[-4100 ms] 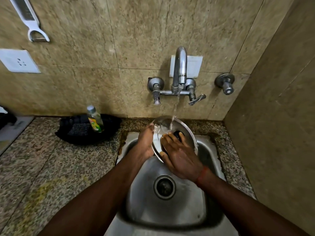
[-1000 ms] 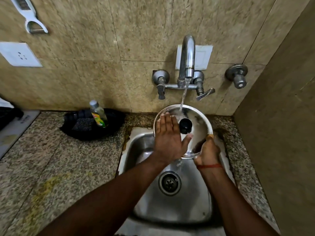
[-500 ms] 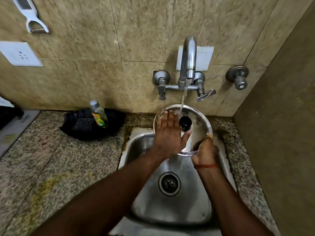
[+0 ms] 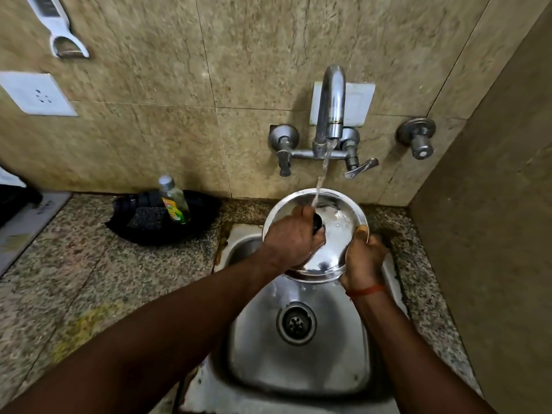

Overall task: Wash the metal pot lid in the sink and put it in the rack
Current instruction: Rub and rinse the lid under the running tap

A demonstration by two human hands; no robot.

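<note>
The round metal pot lid [image 4: 337, 234] is tilted above the back of the steel sink [image 4: 298, 363], its top side with the black knob [image 4: 317, 223] facing me. Water from the tap [image 4: 331, 109] falls onto it near the knob. My right hand [image 4: 363, 258] grips the lid's right rim, thumb over the edge. My left hand [image 4: 291, 239] lies on the lid's left half, fingers curled against the knob. No rack is in view.
A black tray [image 4: 155, 234] with a scrub pad [image 4: 146, 216] and a small soap bottle [image 4: 174, 201] sits on the granite counter [image 4: 89, 279] left of the sink. A side wall [image 4: 493, 234] stands close on the right. A peeler [image 4: 56, 28] and a socket [image 4: 35, 94] are on the back wall.
My left hand has gone from flat with spread fingers on the lid to curled around the knob area. The lid stays under the stream, held by my right hand.
</note>
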